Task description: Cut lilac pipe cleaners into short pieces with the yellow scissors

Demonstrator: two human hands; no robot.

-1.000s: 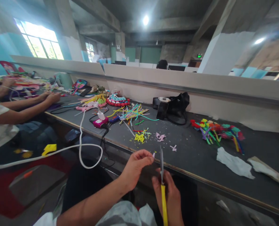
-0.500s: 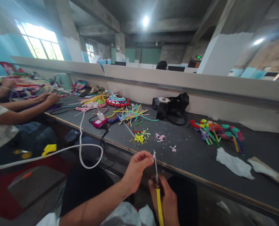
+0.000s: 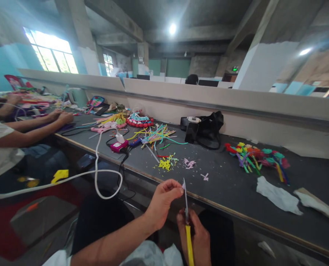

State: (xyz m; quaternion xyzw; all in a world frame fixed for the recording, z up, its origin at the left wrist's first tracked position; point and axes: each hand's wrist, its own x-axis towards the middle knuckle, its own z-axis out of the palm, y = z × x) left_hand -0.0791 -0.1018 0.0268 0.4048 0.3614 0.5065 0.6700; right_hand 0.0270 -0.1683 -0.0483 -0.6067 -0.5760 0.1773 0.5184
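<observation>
My left hand (image 3: 161,203) is closed in a pinch at the table's front edge, thumb against forefinger. A tiny pale lilac strip (image 3: 183,186) shows at its fingertips, right beside the blade. My right hand (image 3: 200,236) is wrapped round a pair of scissors (image 3: 189,244) with yellow handles, its steel blades pointing up and away from me. The blades look almost closed. Beyond my hands lie small lilac clippings (image 3: 189,163) and a heap of yellow clippings (image 3: 165,164) on the dark table (image 3: 222,181).
Colourful strips (image 3: 159,133) lie behind the clippings, near a magenta device (image 3: 119,145) and a looped white cable (image 3: 96,162). A black bag (image 3: 210,129) rests against the partition. At right are bright craft flowers (image 3: 254,157) and crumpled white paper (image 3: 277,195). A co-worker's hands (image 3: 60,116) work at left.
The whole view has shifted slightly down and to the right. The scissors' tip now stands a little apart from my left fingertips; both hands keep their grips.
</observation>
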